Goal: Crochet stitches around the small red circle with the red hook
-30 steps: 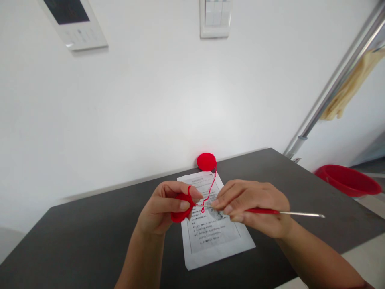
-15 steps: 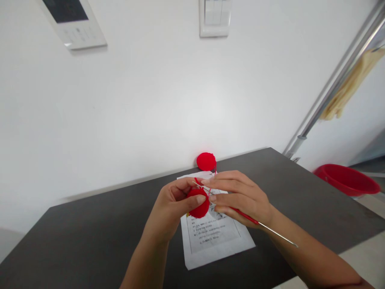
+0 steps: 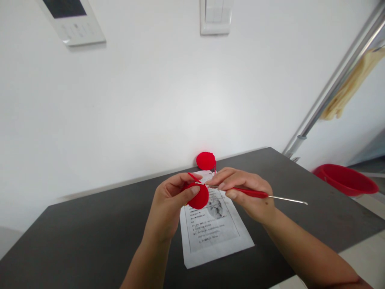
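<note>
red crochet disc (image 3: 199, 196) pinched above the table (image 3: 90, 237)
head view: left hand (image 3: 168, 202) closes its grip on the disc, thumb in front, likely to steady the edge; right hand (image 3: 248, 192), just beside, grips the crochet hook (image 3: 270, 196) pencil-like, tip at the disc. yarn ball (image 3: 206, 160) lies beyond both grips, printed sheet (image 3: 216, 233) beneath them.

The left hand (image 3: 168, 206) pinches a small round red crocheted piece (image 3: 198, 196) between thumb and fingers, above a printed paper sheet (image 3: 215, 230) lying on the dark grey table (image 3: 75, 237). The right hand (image 3: 246, 192) grips a thin metal crochet hook with a red handle (image 3: 258, 194), its tip at the piece's top edge. A red ball of yarn (image 3: 206, 160) sits at the far edge by the white wall (image 3: 150, 100). A red plastic basin (image 3: 345, 178) lies far right.
</note>
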Motion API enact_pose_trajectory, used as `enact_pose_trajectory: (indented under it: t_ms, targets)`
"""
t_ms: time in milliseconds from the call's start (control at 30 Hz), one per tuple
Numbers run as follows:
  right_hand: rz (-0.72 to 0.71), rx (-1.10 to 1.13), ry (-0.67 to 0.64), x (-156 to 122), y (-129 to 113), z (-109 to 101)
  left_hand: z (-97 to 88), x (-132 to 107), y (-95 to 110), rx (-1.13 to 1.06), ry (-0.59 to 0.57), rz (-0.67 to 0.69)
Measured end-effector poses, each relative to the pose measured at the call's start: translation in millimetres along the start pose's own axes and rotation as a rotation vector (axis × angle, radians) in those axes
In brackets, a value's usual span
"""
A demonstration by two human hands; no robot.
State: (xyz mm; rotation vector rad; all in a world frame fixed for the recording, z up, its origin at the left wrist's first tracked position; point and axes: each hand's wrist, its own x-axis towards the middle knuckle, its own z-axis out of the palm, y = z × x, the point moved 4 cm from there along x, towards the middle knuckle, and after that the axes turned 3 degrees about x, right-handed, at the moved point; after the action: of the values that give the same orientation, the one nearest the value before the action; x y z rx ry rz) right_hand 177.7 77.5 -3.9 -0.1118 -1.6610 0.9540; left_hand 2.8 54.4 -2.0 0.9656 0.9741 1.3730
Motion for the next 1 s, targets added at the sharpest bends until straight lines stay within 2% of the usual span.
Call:
enact_pose_trajectory:
  t_ms: [100,233,333,467,600,700,833,1000]
  targets:
    - [-0.045,-0.103,-0.012,1.9,-2.0,0.2,3.5,-0.3,-0.8,-0.04,-0.005,-0.037]
    - [-0.225,-0.375,-0.113,4.9,-11.6,4.1,4.0,0.6,-2.8,-0.081,-0.025,-0.091]
    - [-0.327,-0.496,-0.161,4.7,-16.0,6.3,3.2,1.3,-4.3,-0.101,-0.027,-0.111]
    - [-0.307,-0.481,-0.158,5.2,-15.7,6.8,4.7,1.0,-5.3,-0.119,-0.052,-0.127]
    - [-0.25,-0.409,-0.158,7.0,-13.3,6.6,4.0,0.9,-4.6,-0.115,-0.049,-0.087]
    - [-0.31,-0.449,-0.204,6.5,-13.7,7.5,2.0,1.6,-6.8,-0.11,-0.051,-0.079]
    - [-0.426,-0.621,-0.25,2.7,-15.7,8.3,1.3,3.3,-10.2,-0.116,-0.086,-0.093]
    - [-0.466,-0.679,-0.265,-0.3,-17.3,8.3,3.9,3.0,-9.0,-0.062,-0.134,-0.129]
